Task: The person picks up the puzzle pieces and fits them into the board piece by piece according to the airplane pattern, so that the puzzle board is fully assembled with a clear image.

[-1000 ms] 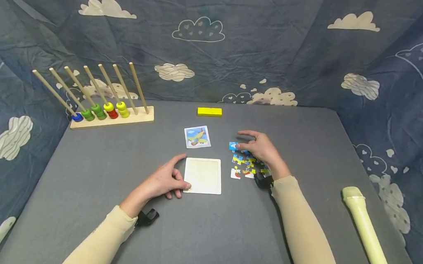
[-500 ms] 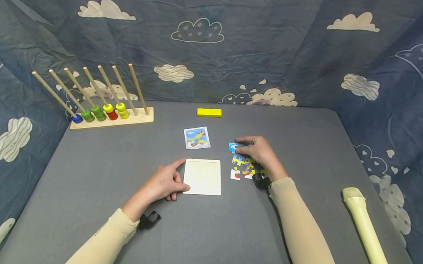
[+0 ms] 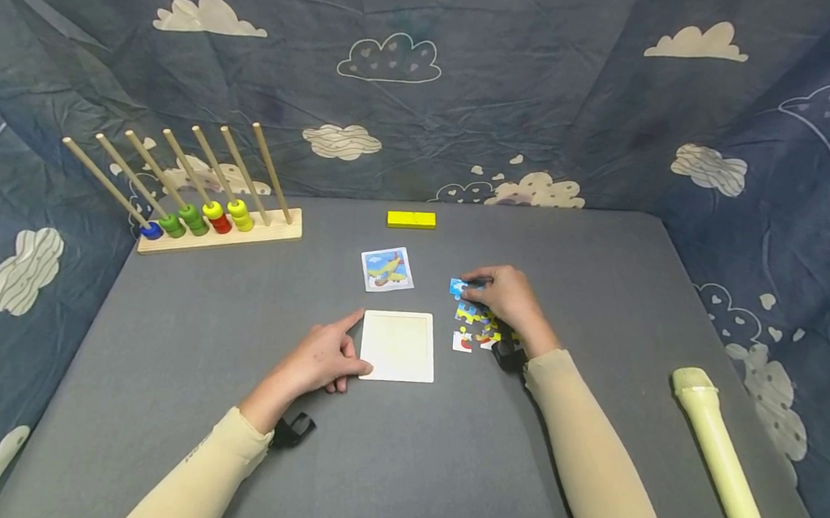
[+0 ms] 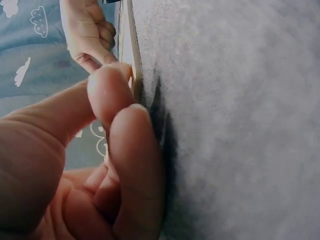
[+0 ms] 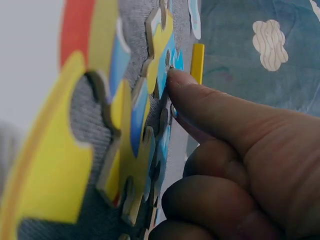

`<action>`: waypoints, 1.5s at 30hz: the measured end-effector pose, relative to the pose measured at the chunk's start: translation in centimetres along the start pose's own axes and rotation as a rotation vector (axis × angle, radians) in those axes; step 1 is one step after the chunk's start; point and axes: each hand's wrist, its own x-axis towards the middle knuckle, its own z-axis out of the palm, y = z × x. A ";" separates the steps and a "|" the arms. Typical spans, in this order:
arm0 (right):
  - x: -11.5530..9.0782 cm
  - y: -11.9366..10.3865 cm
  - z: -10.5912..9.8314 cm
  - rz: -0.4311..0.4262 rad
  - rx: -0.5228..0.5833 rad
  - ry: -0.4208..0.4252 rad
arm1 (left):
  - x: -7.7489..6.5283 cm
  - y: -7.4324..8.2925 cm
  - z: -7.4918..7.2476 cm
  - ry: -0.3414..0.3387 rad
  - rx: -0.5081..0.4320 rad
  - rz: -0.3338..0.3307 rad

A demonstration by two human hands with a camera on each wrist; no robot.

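Observation:
My left hand holds a pale square puzzle tray at its left side, index fingertip at the far corner and thumb at the near one. Its other fingers are curled under in the left wrist view. My right hand has thumb and index finger on a blue puzzle piece, pinching it at the table's surface. Several more pieces in yellow, blue, red and white lie in rows below and partly under that hand. In the right wrist view, the right thumb touches a blue piece.
A picture card showing a yellow plane lies beyond the tray. Behind it is a yellow block. A wooden peg stand with coloured beads stands at the back left. A pale yellow toy microphone lies at the right.
My right index finger has come down and in towards the thumb, around the blue piece. The left index fingertip has settled at the tray's far corner. The tray has barely moved.

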 end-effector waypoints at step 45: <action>-4.7 -7.7 4.5 -0.457 -0.061 -0.085 | 0.0 -0.3 0.2 -0.062 0.001 -0.038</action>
